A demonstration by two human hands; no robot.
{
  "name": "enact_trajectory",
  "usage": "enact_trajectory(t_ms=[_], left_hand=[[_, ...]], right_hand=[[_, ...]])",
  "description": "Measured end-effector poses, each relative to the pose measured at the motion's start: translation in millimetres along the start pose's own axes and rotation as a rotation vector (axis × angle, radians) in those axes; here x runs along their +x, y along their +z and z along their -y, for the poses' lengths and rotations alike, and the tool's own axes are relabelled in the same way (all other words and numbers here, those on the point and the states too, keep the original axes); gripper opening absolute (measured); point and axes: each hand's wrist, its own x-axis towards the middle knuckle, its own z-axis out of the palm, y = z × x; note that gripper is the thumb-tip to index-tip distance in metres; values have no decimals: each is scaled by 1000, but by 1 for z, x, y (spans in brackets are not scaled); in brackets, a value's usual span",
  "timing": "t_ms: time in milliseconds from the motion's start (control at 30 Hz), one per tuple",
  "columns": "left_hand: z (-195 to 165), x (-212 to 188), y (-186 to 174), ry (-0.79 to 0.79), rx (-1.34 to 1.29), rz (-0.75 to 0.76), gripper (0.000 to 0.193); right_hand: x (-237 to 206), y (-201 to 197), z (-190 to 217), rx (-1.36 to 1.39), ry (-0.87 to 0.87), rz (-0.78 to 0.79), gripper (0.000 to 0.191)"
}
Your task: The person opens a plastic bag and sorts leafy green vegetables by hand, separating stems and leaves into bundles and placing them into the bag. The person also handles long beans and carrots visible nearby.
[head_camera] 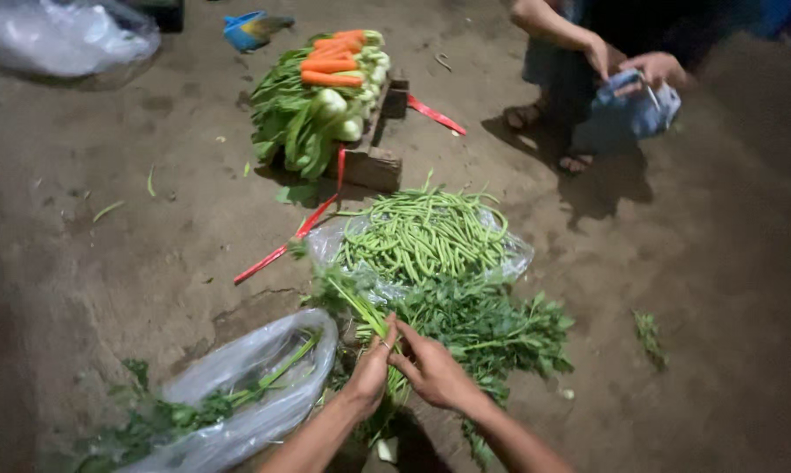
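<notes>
Your left hand (pixel 371 372) and right hand (pixel 432 372) meet, apparently pinching leafy green stems (pixel 360 307); stems run far-left from them, left hand nearer, bean pile (pixel 426 235) beyond.

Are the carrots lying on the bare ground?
No, the carrots lie on top of a pile of leafy greens, which sits on a wooden block.

The bare, packed brown dirt floor (pixel 711 289) carries everything. Near its middle lies a clear plastic sheet (pixel 514 258) heaped with long green beans (pixel 422 235), with a spread of leafy green herbs (pixel 487 324) just below it. A clear plastic bag of greens (pixel 247 398) lies toward the lower left. Wooden blocks (pixel 374 162) sit toward the top, red ribbon strips (pixel 277 250) trailing beside them.
</notes>
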Motion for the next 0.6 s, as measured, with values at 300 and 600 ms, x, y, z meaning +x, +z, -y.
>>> enact_trajectory(t_ms=[300,600], left_hand=[[-16,-1,-21,414,-153,-105,33],[-100,-161,-193,927,-680,-389,31]], right_hand=[[-5,78,-36,-418,-155,-147,34],[85,131,11,-373,-819,227,42]])
